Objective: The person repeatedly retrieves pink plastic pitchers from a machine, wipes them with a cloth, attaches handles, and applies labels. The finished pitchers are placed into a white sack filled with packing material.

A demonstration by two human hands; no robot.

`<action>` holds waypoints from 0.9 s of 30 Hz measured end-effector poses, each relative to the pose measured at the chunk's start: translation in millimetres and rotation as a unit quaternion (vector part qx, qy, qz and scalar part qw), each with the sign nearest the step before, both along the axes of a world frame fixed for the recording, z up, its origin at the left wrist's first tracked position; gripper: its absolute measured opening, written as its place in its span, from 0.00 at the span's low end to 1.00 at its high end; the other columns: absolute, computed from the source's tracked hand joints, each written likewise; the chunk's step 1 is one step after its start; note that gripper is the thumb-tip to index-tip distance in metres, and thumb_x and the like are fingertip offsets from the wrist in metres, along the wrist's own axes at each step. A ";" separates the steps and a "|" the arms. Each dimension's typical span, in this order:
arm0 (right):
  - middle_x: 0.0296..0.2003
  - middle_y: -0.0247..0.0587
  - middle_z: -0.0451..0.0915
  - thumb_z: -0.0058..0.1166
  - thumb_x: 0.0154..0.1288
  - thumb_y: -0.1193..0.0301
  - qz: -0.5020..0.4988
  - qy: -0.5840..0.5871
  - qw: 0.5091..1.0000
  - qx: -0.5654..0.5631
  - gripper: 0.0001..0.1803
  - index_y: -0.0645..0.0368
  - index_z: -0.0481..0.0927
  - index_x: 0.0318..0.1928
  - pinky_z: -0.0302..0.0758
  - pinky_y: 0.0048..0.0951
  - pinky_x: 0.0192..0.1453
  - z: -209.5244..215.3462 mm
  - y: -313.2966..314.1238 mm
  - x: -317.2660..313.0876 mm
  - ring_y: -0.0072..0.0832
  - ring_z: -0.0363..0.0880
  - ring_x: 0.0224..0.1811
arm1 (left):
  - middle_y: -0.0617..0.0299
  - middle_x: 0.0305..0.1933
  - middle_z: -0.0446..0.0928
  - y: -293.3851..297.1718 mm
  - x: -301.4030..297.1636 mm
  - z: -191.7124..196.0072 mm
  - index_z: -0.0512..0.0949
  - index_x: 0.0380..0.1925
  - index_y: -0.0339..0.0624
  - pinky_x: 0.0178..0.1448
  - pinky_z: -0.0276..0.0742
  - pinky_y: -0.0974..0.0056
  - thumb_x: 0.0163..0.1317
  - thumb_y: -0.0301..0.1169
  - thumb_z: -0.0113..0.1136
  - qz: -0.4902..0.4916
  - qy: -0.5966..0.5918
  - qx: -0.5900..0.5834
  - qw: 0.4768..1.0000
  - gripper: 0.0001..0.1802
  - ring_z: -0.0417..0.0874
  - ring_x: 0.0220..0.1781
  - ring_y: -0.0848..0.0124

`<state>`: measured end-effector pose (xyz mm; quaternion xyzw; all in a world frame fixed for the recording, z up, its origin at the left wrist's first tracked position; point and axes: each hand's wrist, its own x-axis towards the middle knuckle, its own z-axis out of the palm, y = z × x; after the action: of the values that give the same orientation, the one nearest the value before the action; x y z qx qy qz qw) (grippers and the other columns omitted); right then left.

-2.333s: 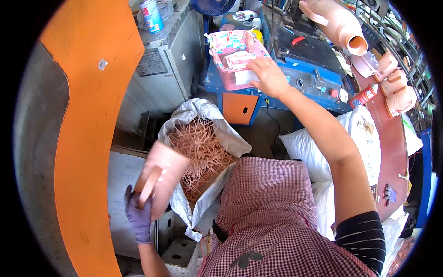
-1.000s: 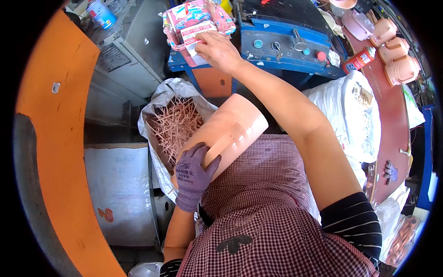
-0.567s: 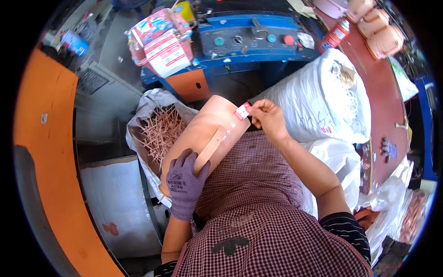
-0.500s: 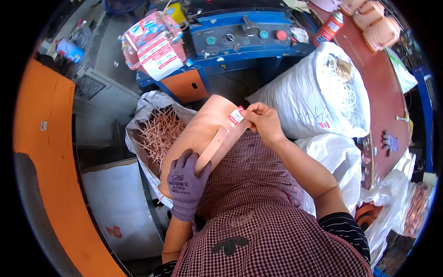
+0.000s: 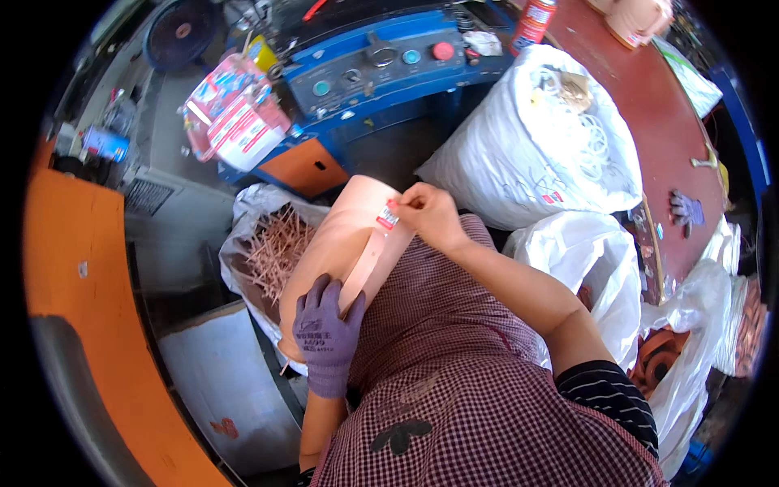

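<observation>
My left hand (image 5: 329, 329), in a purple glove, grips the near end of a peach-coloured plastic pipe fitting (image 5: 341, 252) that lies tilted across my lap. My bare right hand (image 5: 430, 215) rests on the fitting's upper end, its fingers pinching a small red and white sticker (image 5: 388, 216) against the surface. A checked apron covers my body below both hands.
An open white sack of thin peach-coloured sticks (image 5: 272, 243) sits left of the fitting. A tray of sticker sheets (image 5: 235, 118) rests beside a blue control box (image 5: 381, 69) with buttons. Full white sacks (image 5: 552, 146) stand on the right by a brown table (image 5: 665, 122). An orange panel (image 5: 89, 325) runs along the left.
My right hand came back from the sticker tray to the fitting with a sticker. My left hand raised the fitting from beside the sack onto my lap. In the last half second little moved.
</observation>
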<state>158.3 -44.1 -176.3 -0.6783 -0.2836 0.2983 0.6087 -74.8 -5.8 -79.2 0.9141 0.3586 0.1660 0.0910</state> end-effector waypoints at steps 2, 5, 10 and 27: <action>0.25 0.45 0.81 0.70 0.51 0.61 -0.004 -0.133 0.987 -0.094 0.18 0.59 0.78 0.33 0.78 0.34 0.34 6.6 -2.1 5.8 0.38 0.83 0.28 | 0.50 0.48 0.81 -2.1 6.0 -2.1 0.80 0.38 0.36 0.50 0.77 0.53 0.51 0.38 0.70 -0.003 0.009 0.008 1.000 0.20 0.81 0.46 0.50; 0.30 0.50 0.81 0.73 0.46 0.50 0.048 -0.185 0.955 -0.229 0.31 0.60 0.76 0.39 0.78 0.35 0.42 12.8 -1.6 23.5 0.42 0.83 0.36 | 0.50 0.46 0.82 -0.9 8.2 0.7 0.80 0.38 0.36 0.51 0.76 0.53 0.52 0.38 0.69 0.004 0.031 0.017 0.999 0.19 0.81 0.45 0.50; 0.31 0.45 0.80 0.69 0.53 0.58 0.023 -0.094 0.994 -0.039 0.21 0.62 0.79 0.37 0.77 0.33 0.41 32.4 -29.1 78.1 0.33 0.81 0.34 | 0.48 0.46 0.81 24.4 -2.1 3.8 0.80 0.40 0.34 0.52 0.75 0.52 0.50 0.36 0.70 -0.042 -0.001 -0.021 0.999 0.20 0.82 0.46 0.50; 0.36 0.48 0.83 0.51 0.65 0.60 -0.265 -0.545 0.675 -0.422 0.13 0.54 0.82 0.39 0.78 0.46 0.44 42.2 -116.9 402.6 0.46 0.83 0.40 | 0.49 0.43 0.82 35.1 34.0 5.3 0.80 0.41 0.38 0.51 0.77 0.53 0.50 0.39 0.72 -0.027 0.008 -0.037 0.999 0.22 0.82 0.45 0.51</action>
<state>560.9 -160.9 -134.1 -0.9520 -0.2170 -0.2102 0.0496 -40.7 29.4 -73.9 0.9208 0.3404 0.1428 0.1260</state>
